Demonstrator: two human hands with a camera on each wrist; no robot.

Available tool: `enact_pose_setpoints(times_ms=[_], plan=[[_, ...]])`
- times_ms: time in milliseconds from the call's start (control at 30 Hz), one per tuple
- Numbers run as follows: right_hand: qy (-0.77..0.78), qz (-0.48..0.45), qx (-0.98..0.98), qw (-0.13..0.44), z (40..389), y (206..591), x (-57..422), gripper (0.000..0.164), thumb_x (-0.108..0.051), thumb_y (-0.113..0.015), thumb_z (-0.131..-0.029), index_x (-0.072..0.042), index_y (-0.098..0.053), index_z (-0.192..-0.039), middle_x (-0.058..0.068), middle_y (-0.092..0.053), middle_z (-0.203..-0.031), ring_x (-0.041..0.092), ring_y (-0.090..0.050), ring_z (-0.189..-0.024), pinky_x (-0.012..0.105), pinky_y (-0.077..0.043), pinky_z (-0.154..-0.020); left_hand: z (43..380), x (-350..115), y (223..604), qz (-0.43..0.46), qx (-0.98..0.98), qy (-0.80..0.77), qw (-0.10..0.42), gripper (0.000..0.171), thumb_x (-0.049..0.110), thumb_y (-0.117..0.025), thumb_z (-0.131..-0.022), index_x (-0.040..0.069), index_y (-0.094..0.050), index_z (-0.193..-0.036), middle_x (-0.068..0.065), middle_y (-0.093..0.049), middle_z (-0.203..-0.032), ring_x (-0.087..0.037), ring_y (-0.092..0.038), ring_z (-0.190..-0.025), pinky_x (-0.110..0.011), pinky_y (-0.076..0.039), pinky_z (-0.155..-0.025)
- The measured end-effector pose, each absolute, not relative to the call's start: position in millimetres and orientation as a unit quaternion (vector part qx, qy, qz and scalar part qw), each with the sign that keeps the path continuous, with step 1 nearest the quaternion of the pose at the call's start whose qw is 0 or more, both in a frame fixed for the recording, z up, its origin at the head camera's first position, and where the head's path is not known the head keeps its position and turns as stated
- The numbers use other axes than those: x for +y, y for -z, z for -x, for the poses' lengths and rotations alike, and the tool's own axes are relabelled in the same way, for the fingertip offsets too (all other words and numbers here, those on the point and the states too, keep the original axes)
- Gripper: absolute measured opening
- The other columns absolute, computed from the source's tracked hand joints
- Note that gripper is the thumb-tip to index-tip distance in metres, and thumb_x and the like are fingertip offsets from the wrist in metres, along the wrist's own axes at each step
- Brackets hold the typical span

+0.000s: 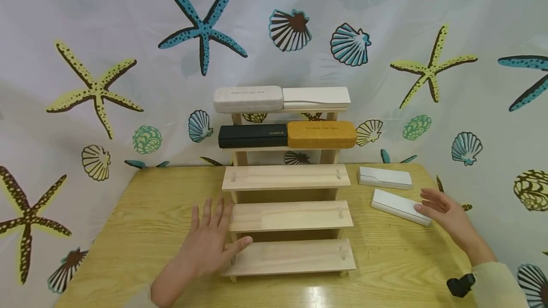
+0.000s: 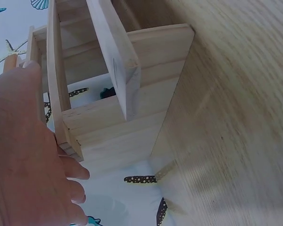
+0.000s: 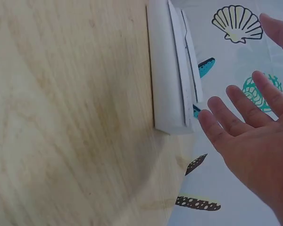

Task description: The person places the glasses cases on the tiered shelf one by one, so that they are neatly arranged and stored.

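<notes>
Fingers spread, my left hand (image 1: 205, 246) is at the left side of a stepped wooden display rack (image 1: 287, 177). In the left wrist view its fingertips show beside the rack's left edge. My right hand (image 1: 445, 215) hovers over the near end of a long white glasses case (image 1: 398, 206) on the table. Seen from the right wrist, its fingers (image 3: 217, 129) are spread and hold nothing. A second white glasses case (image 1: 385, 178) lies just behind the first.
The rack's top step carries a pale grey case (image 1: 248, 100) and a white case (image 1: 317, 96). One step down sit a black case (image 1: 252, 136) and an orange case (image 1: 322, 134). Behind the wooden table (image 1: 162, 198) hangs a curtain (image 1: 141, 13) printed with starfish and shells.
</notes>
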State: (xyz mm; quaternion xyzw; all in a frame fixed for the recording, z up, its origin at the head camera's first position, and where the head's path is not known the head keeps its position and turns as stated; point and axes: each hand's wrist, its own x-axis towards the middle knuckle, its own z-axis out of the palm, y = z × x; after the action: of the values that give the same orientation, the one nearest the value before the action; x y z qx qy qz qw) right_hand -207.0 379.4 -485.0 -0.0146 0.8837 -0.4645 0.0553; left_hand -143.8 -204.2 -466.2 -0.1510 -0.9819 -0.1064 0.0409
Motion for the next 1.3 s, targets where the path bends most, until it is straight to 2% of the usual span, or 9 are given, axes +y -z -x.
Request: enact_pose_setpoints(times_ms=[400, 467, 533, 633, 733, 900, 1000, 1133, 1300], plan=[[0.448, -0.041, 0.891, 0.060, 206.0, 508.7, 395.0, 0.089, -0.050, -0.068, -0.102, -0.003, -0.027, -0.166, 0.028, -0.032, -0.168, 0.048, -0.039, -0.149, 0.008, -0.043, -0.085, 141.7, -204.2, 468.3, 0.145, -0.981, 0.123, 0.036, 0.103, 0.071, -0.053, -0.100, -0.002, -0.024, -0.166, -0.032, -0.026, -0.169, -0.055, -0.011, -0.159, -0.078, -0.008, -0.123], [0.448, -0.047, 0.890, 0.069, 206.9, 511.2, 395.7, 0.092, -0.049, -0.069, -0.101, -0.002, -0.024, -0.167, 0.030, -0.029, -0.169, 0.051, -0.036, -0.151, 0.018, -0.048, -0.094, 142.0, -204.2, 468.5, 0.145, -0.981, 0.127, 0.034, 0.104, 0.072, -0.053, -0.099, -0.002, -0.024, -0.166, -0.032, -0.025, -0.169, -0.055, -0.011, -0.160, -0.078, -0.007, -0.123], [0.453, -0.052, 0.886, 0.084, 207.9, 514.5, 396.0, 0.096, -0.049, -0.070, -0.100, -0.002, -0.020, -0.168, 0.031, -0.025, -0.170, 0.053, -0.033, -0.152, 0.035, -0.051, -0.106, 142.6, -204.4, 469.1, 0.145, -0.981, 0.128, 0.031, 0.104, 0.072, -0.053, -0.099, -0.002, -0.023, -0.166, -0.032, -0.025, -0.170, -0.054, -0.010, -0.160, -0.078, -0.007, -0.123], [0.458, -0.060, 0.881, 0.101, 208.9, 518.8, 395.6, 0.101, -0.048, -0.072, -0.099, -0.003, -0.014, -0.169, 0.033, -0.018, -0.171, 0.057, -0.027, -0.153, 0.062, -0.042, -0.116, 143.4, -204.4, 470.0, 0.146, -0.981, 0.127, 0.029, 0.106, 0.074, -0.053, -0.099, -0.003, -0.022, -0.166, -0.033, -0.024, -0.169, -0.054, -0.010, -0.160, -0.078, -0.008, -0.122], [0.454, -0.064, 0.883, 0.104, 210.4, 521.5, 395.1, 0.102, -0.047, -0.073, -0.099, -0.003, -0.013, -0.169, 0.034, -0.015, -0.171, 0.059, -0.027, -0.153, 0.068, -0.036, -0.118, 143.8, -203.9, 469.9, 0.147, -0.981, 0.127, 0.027, 0.107, 0.074, -0.053, -0.098, -0.003, -0.022, -0.166, -0.033, -0.025, -0.169, -0.054, -0.009, -0.160, -0.078, -0.008, -0.123], [0.429, -0.053, 0.896, 0.097, 215.1, 526.0, 395.6, 0.099, -0.047, -0.071, -0.100, 0.001, -0.015, -0.168, 0.036, -0.019, -0.169, 0.058, -0.035, -0.149, 0.062, -0.044, -0.114, 143.8, -203.5, 468.1, 0.144, -0.980, 0.135, 0.022, 0.106, 0.073, -0.054, -0.098, -0.003, -0.023, -0.166, -0.033, -0.024, -0.169, -0.053, -0.008, -0.160, -0.078, -0.007, -0.123], [0.427, -0.043, 0.899, 0.086, 218.0, 532.0, 397.0, 0.095, -0.042, -0.071, -0.101, 0.004, -0.018, -0.166, 0.038, -0.028, -0.165, 0.056, -0.042, -0.145, 0.038, -0.055, -0.102, 143.9, -203.6, 467.5, 0.142, -0.980, 0.137, 0.018, 0.106, 0.071, -0.055, -0.099, -0.003, -0.021, -0.166, -0.034, -0.023, -0.169, -0.053, -0.007, -0.161, -0.078, -0.007, -0.122], [0.431, -0.040, 0.899, 0.067, 220.2, 541.0, 400.0, 0.091, -0.037, -0.073, -0.101, 0.008, -0.023, -0.162, 0.040, -0.040, -0.156, 0.053, -0.050, -0.139, 0.012, -0.049, -0.080, 144.1, -203.4, 467.9, 0.142, -0.980, 0.135, 0.019, 0.106, 0.071, -0.056, -0.098, -0.003, -0.022, -0.166, -0.034, -0.024, -0.169, -0.053, -0.008, -0.160, -0.078, -0.008, -0.122], [0.422, -0.035, 0.904, 0.056, 221.8, 546.3, 402.4, 0.088, -0.035, -0.075, -0.100, 0.010, -0.028, -0.160, 0.040, -0.045, -0.151, 0.052, -0.054, -0.133, 0.012, -0.049, -0.077, 143.8, -203.0, 469.4, 0.143, -0.980, 0.138, 0.026, 0.106, 0.071, -0.057, -0.098, -0.004, -0.024, -0.165, -0.035, -0.026, -0.168, -0.053, -0.010, -0.160, -0.078, -0.009, -0.122]])
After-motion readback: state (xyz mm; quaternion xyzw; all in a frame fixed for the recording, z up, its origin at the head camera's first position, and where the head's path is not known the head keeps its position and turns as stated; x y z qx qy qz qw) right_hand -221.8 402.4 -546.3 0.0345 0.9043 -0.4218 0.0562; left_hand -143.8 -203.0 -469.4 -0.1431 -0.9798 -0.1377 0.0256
